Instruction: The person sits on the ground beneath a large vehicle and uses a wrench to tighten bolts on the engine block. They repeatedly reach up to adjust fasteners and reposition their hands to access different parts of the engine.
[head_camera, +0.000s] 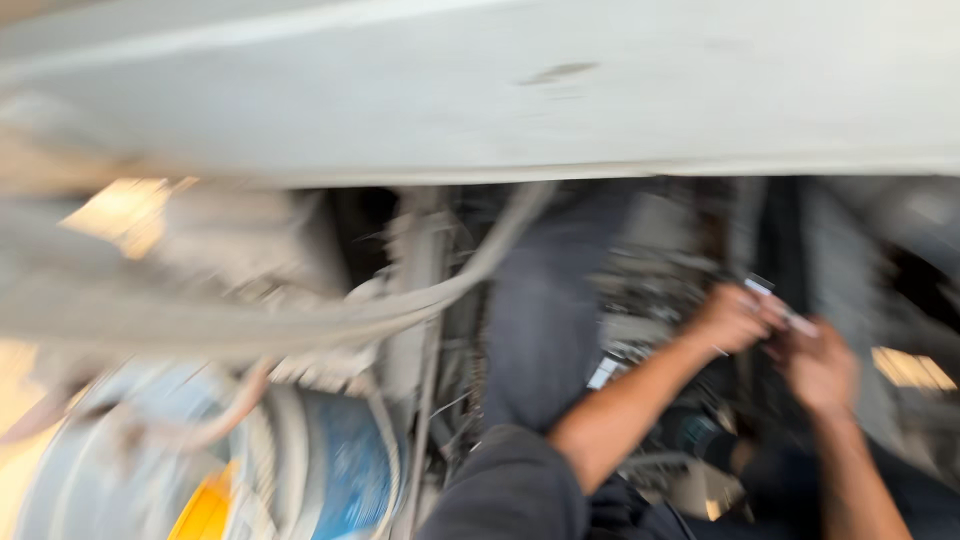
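The whole view is smeared by motion. My left hand (732, 318) reaches forward from a dark sleeve at the bottom middle, with its fingers curled. My right hand (820, 370) comes up from the bottom right and meets it. Between the fingertips of both hands is a small shiny metal piece (788, 312), which both appear to grip. Behind the hands lies a dark cavity of grimy machine parts (650, 290), too blurred to make out.
A broad pale panel (500, 90) spans the top. Grey hoses or cables (300, 320) sweep across the left. A round blue, white and yellow object (300, 470) sits at the bottom left. A dark grey column (545, 320) stands in the middle.
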